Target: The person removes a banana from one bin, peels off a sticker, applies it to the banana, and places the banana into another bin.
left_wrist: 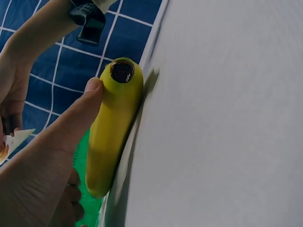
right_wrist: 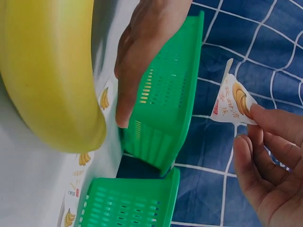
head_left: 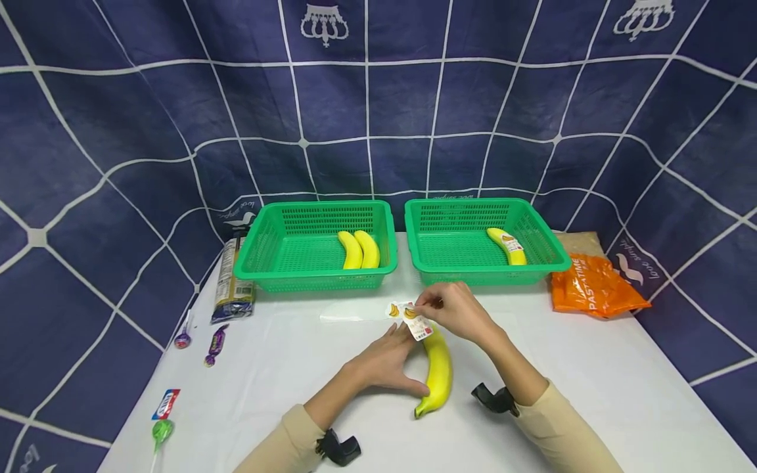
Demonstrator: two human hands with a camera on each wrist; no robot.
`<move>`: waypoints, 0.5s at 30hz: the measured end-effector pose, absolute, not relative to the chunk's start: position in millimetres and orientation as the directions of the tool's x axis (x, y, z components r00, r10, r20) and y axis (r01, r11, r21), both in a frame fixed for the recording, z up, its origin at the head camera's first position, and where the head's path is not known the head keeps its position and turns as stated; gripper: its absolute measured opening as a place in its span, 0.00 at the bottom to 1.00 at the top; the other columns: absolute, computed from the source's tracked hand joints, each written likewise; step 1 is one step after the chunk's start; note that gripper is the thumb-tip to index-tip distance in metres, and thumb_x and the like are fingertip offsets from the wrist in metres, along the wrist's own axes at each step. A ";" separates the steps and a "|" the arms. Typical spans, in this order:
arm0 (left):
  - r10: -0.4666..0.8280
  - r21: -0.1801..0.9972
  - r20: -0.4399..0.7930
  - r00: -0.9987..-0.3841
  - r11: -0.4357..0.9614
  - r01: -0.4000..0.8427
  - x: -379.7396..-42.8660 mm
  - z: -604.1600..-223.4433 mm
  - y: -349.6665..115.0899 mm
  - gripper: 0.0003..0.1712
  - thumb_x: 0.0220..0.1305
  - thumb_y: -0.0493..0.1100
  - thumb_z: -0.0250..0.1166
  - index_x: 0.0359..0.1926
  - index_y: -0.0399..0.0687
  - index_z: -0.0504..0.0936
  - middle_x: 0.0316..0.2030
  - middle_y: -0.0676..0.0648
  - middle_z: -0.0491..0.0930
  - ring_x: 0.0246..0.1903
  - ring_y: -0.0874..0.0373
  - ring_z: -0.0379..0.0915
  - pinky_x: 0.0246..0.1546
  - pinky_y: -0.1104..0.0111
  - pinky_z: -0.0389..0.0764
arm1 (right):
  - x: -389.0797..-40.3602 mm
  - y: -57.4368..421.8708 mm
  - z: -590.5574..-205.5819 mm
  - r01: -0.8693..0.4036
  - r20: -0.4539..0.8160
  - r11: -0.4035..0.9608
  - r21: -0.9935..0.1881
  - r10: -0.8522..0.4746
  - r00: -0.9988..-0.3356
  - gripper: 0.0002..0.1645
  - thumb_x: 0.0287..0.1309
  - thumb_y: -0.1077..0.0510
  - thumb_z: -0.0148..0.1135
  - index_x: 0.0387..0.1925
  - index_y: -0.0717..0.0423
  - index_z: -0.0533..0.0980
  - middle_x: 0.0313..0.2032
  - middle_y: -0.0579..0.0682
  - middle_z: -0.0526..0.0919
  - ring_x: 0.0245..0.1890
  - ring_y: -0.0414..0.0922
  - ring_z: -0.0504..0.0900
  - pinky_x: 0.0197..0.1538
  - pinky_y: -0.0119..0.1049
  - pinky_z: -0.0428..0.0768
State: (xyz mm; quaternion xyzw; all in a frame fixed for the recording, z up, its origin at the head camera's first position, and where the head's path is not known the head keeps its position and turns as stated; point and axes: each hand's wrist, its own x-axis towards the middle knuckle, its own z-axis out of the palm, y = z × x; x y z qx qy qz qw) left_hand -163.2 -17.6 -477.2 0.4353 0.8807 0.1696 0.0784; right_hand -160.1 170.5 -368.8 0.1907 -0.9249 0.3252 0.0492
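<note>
A yellow banana (head_left: 439, 371) lies on the white table, its lower tip towards me. My left hand (head_left: 386, 360) rests along the banana's left side, the straight thumb (left_wrist: 80, 111) touching it near one end and the other fingers stretched towards its far end. Between thumb and fingertips my right hand (head_left: 458, 310) pinches a white sticker (right_wrist: 232, 101) printed with bananas. The sticker hangs above the left fingers, close to the banana's upper end. Behind it a strip of stickers on clear backing (head_left: 357, 311) lies flat on the table.
Two green baskets stand at the back: the left basket (head_left: 319, 279) holds two bananas (head_left: 359, 251), the right basket (head_left: 485, 276) a stickered banana (head_left: 513, 255). An orange bag (head_left: 594, 289) lies at right. A dark packet (head_left: 233, 282), wrapped candy (head_left: 216, 345) and lollipops (head_left: 162, 431) lie at left.
</note>
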 end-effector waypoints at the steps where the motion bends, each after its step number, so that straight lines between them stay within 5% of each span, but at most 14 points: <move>1: 0.791 0.371 0.011 -0.611 0.564 0.738 -162.5 -478.2 -16.8 0.69 0.46 0.81 0.60 0.78 0.59 0.36 0.78 0.51 0.35 0.78 0.53 0.33 0.72 0.43 0.54 | -159.1 171.2 -368.9 -0.384 0.213 0.715 -0.584 -0.321 -0.923 0.04 0.54 0.56 0.71 0.26 0.50 0.85 0.22 0.39 0.83 0.23 0.34 0.76 0.29 0.26 0.77; 15: 0.775 0.371 -0.020 -0.632 0.593 0.715 -157.2 -482.8 -10.6 0.67 0.50 0.82 0.56 0.77 0.59 0.33 0.78 0.50 0.30 0.78 0.56 0.33 0.73 0.46 0.56 | -151.4 187.2 -375.8 -0.309 0.168 0.708 -0.636 -0.264 -0.950 0.03 0.53 0.55 0.71 0.27 0.48 0.85 0.24 0.40 0.84 0.24 0.36 0.77 0.31 0.28 0.77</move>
